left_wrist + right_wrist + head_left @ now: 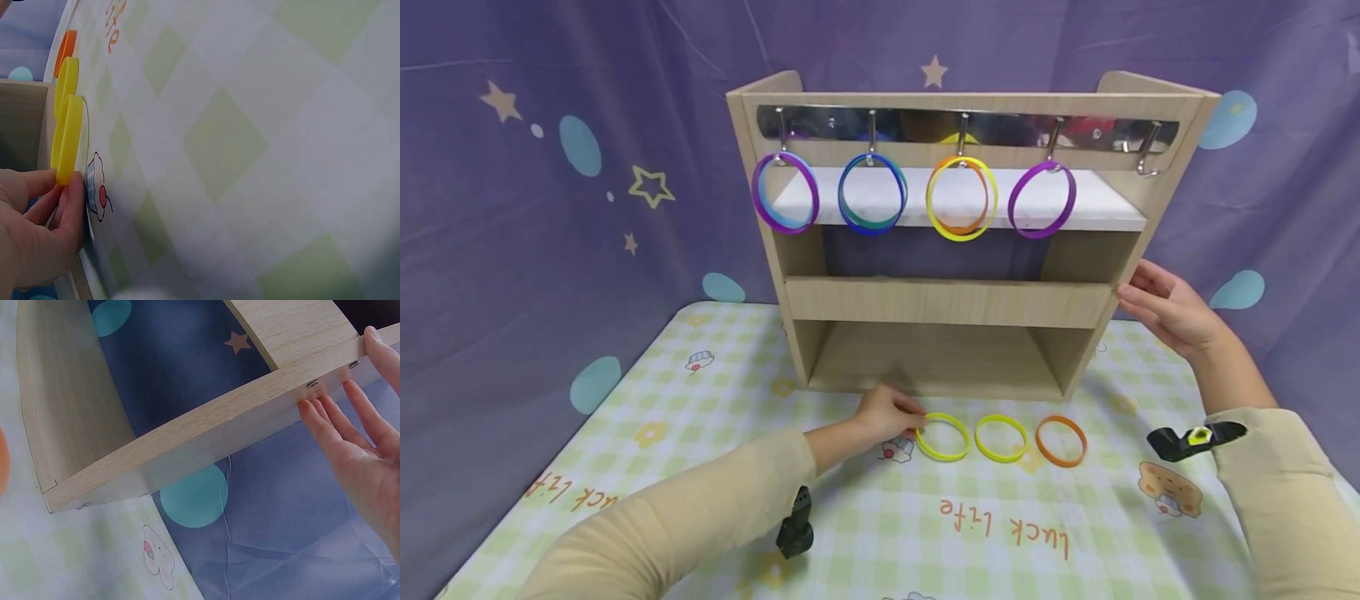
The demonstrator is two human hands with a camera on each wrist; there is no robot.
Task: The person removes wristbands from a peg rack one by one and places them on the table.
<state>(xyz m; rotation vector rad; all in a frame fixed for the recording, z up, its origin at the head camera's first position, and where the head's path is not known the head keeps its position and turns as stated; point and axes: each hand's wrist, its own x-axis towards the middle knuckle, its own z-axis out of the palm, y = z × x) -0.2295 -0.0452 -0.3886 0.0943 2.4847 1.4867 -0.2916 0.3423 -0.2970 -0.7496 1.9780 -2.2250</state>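
I see the left hand (887,414) pinch a smooth, thin yellow ring (73,131) on the near side of the wood-grained shelf (951,302); the right hand (1176,312) touches its right side with extended fingers; rightward on checked cloth (925,562) lie a second yellow ring (1002,460) and one orange ring (1063,464); above are five metal hooks (964,133) and, overlaps allowing, seven hanging rings (872,233).
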